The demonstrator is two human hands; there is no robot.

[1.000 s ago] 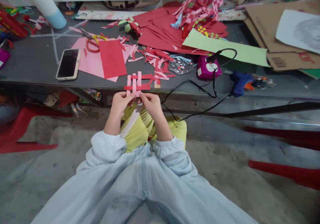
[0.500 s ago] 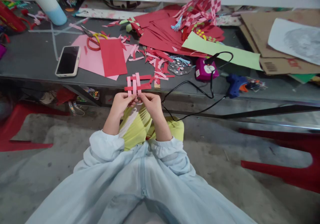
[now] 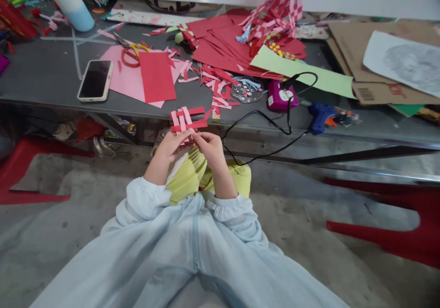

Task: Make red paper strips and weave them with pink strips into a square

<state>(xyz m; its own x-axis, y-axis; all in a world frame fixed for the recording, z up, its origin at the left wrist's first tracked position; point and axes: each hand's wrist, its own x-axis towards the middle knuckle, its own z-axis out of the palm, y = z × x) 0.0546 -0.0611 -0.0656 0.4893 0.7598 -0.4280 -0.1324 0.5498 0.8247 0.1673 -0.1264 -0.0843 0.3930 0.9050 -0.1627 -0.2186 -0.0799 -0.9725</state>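
Note:
Pink and red paper strips (image 3: pixel 183 118), woven crosswise into a loose lattice, are held up in front of the table edge. My left hand (image 3: pixel 172 144) pinches the lattice from below, its thumb over the pink strips. Closed in a pinch as well, my right hand (image 3: pixel 209 146) grips the lower right part of the strips; its fingertips meet those of the left. The lower ends of the strips are partly hidden by the fingers. Just beyond the lattice, a red paper sheet (image 3: pixel 158 76) lies on a larger pink sheet (image 3: pixel 125 81).
Scissors (image 3: pixel 132 53) and a phone (image 3: pixel 95 80) lie left on the dark table (image 3: pixel 41 79). Red sheets (image 3: pixel 220 42), paper scraps (image 3: pixel 220 88) and a green sheet (image 3: pixel 302 72) sit beyond. A blue glue gun (image 3: pixel 321 117) trails a black cord. Red stools (image 3: pixel 395 230) flank me.
The lattice has tilted slightly, its pink strips now slanting. My right hand has shifted a little down, and its fingertips are closer to the left ones. The view has moved slightly.

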